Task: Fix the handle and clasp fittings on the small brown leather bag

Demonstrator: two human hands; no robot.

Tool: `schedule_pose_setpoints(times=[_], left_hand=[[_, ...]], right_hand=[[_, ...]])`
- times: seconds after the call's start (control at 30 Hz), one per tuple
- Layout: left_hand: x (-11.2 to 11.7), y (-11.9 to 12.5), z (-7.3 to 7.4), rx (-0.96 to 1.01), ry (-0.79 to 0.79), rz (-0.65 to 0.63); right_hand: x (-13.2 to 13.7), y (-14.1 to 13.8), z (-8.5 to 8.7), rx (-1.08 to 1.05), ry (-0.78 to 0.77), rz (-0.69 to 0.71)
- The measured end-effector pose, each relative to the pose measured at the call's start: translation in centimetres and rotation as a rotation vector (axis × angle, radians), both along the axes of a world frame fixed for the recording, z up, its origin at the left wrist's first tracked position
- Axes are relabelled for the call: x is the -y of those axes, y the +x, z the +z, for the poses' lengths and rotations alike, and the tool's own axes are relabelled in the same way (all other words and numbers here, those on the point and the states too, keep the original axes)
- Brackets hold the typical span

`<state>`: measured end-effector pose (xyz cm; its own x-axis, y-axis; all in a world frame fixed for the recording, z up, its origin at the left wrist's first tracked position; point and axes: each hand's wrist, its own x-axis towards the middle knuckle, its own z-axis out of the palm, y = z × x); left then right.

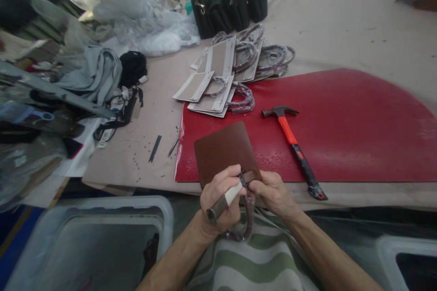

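In the head view a brown leather panel lies tilted at the table's front edge. Its rolled handle, wrapped in clear film, hangs down toward my lap. My left hand is closed around a hand tool with a brown grip, a white wrapped section and a dark metal head. That head meets the small leather tab at the panel's lower edge; its exact kind is hidden by my fingers. My right hand pinches the panel by its lower right corner, beside the tab.
A claw hammer rests on the red mat. Several film-wrapped handles on beige panels are piled behind. Black bags stand farther back. A thin dark strip and a metal rod lie left. A plastic bin sits below.
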<state>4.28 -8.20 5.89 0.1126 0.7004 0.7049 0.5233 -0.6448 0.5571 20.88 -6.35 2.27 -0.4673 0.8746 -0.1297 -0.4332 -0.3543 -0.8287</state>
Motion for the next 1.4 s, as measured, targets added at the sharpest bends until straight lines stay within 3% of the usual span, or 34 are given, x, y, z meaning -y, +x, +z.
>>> schedule_pose_setpoints(times=[0.6, 0.9, 1.07, 1.2, 1.4], left_hand=[[-1.1, -0.2, -0.5, 0.073, -0.019, -0.092], [-2.1, 0.0, -0.3, 0.069, -0.093, -0.072], [-4.1, -0.1, -0.3, 0.105, -0.119, -0.074], [-6.5, -0.3, -1.2, 0.115, -0.176, -0.045], [-8.3, -0.3, -4.2, 0.067, -0.288, -0.040]], right_hand=[[-0.1, -0.2, -1.8, 0.029, -0.121, -0.011], [-0.4, -0.4, -1.4, 0.063, -0.091, -0.066], [-1.9, -0.6, -0.6, 0.109, -0.104, -0.095], [-3.6, -0.9, -0.1, 0.229, -0.173, -0.108], [-3.9, -0.7, 0.4, 0.394, -0.253, -0.088]])
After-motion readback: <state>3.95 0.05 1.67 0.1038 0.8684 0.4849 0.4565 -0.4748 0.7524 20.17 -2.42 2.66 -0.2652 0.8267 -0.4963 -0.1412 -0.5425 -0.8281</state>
